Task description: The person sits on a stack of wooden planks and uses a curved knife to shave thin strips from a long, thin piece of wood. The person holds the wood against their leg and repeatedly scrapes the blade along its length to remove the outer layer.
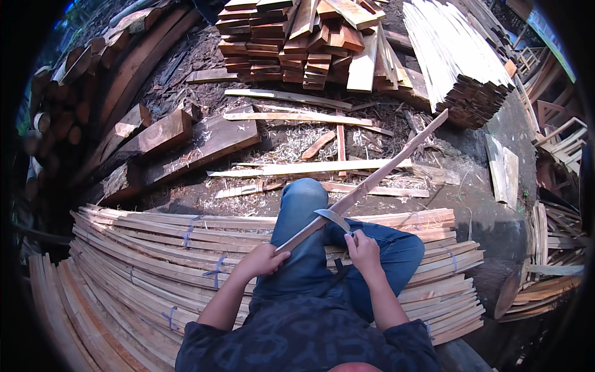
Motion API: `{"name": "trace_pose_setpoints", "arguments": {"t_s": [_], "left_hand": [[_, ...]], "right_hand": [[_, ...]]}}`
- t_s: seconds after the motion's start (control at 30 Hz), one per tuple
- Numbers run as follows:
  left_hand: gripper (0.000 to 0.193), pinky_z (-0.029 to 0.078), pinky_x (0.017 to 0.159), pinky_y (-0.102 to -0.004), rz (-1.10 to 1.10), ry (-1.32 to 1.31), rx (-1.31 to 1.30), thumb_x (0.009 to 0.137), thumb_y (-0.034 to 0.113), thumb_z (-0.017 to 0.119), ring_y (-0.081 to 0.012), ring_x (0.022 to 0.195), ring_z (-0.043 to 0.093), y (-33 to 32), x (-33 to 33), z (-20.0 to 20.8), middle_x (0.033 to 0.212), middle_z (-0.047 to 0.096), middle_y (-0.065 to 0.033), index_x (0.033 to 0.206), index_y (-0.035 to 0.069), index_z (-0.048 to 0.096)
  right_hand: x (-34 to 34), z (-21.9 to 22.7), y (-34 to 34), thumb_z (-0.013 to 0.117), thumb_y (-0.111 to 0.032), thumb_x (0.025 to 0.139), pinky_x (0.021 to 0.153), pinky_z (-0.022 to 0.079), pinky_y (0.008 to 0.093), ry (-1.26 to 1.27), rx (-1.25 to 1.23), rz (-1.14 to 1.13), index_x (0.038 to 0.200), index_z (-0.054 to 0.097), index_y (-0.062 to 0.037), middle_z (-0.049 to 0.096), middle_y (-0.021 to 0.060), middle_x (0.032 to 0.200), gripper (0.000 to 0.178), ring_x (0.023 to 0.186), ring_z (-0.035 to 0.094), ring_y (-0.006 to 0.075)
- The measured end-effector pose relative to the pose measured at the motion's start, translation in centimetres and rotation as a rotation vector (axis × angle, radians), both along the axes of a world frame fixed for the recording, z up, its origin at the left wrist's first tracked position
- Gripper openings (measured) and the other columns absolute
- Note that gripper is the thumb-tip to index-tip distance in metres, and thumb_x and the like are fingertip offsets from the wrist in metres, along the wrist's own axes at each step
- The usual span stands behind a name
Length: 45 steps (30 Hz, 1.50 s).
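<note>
A long, narrow wooden strip slants up to the right across my raised knee. Its near end is in my left hand, fingers closed around it. My right hand is closed on the handle of a knife with a curved blade. That blade lies against the strip, just past my knee. Most of the handle is hidden by my fingers. My legs are bent, and I sit on bundled wooden slats tied with purple string.
Loose strips and pale shavings litter the ground ahead. Thick timber beams and round logs lie at the left. Stacked planks stand at the far middle, with a bundle of pale slats to their right.
</note>
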State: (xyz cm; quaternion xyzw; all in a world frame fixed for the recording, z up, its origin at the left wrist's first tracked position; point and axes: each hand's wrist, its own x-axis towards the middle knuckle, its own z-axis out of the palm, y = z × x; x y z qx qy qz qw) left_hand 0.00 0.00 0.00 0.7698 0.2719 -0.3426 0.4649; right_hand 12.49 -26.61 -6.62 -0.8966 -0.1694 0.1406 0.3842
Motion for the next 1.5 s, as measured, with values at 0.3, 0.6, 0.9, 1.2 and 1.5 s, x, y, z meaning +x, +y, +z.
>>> {"name": "trace_pose_setpoints", "arguments": {"t_s": [0.3, 0.6, 0.9, 1.2, 1.5], "left_hand": [[0.048, 0.052, 0.052, -0.0282, 0.014, 0.007, 0.016, 0.097, 0.042, 0.059, -0.0141, 0.053, 0.062, 0.7, -1.0, 0.5, 0.062, 0.062, -0.006, 0.08, -0.003, 0.066], [0.049, 0.052, 0.052, -0.028, 0.015, -0.009, 0.009, 0.096, 0.042, 0.06, -0.0142, 0.053, 0.062, -0.1, 0.0, 0.1, 0.062, 0.063, -0.0061, 0.078, -0.003, 0.066], [0.048, 0.051, 0.051, -0.0285, 0.012, -0.022, 0.008, 0.096, 0.04, 0.061, -0.0143, 0.051, 0.061, -0.3, 0.1, 0.2, 0.059, 0.062, -0.006, 0.077, -0.004, 0.065], [0.044, 0.049, 0.05, -0.0281, 0.015, 0.008, 0.029, 0.096, 0.035, 0.061, -0.0129, 0.052, 0.06, -0.6, 1.0, 0.2, 0.061, 0.062, -0.0051, 0.077, -0.004, 0.065], [0.044, 0.049, 0.05, -0.0274, 0.058, 0.003, 0.018, 0.096, 0.034, 0.061, -0.0122, 0.052, 0.06, -0.7, -0.1, -0.3, 0.062, 0.063, -0.0053, 0.074, -0.004, 0.064]], "right_hand": [[0.4, 1.8, 1.0, 0.062, -0.03, 0.093, 0.055, 0.046, 0.0446, -0.083, 0.122, -0.01, 0.082, 0.058, -0.0052, 0.059, 0.0113, 0.062, 0.027, 0.059, 0.061, 0.0351], [-0.7, 2.0, 3.6, 0.062, -0.036, 0.093, 0.055, 0.05, 0.0445, -0.153, 0.07, 0.323, 0.084, 0.054, -0.0073, 0.063, 0.0111, 0.07, 0.031, 0.063, 0.064, 0.0349], [5.4, -1.5, -0.8, 0.058, -0.032, 0.097, 0.056, 0.049, 0.0483, -0.26, -0.158, -0.132, 0.083, 0.056, -0.0044, 0.064, 0.0133, 0.066, 0.031, 0.064, 0.064, 0.0377], [1.5, 2.0, 0.5, 0.062, -0.031, 0.094, 0.054, 0.049, 0.0463, -0.162, -0.062, 0.071, 0.079, 0.052, -0.0049, 0.061, 0.0124, 0.063, 0.032, 0.061, 0.064, 0.0357], [0.3, -0.6, 1.8, 0.06, -0.032, 0.094, 0.05, 0.05, 0.0437, -0.32, -0.12, 0.17, 0.083, 0.052, -0.0077, 0.061, 0.0104, 0.066, 0.029, 0.06, 0.064, 0.0333]]}}
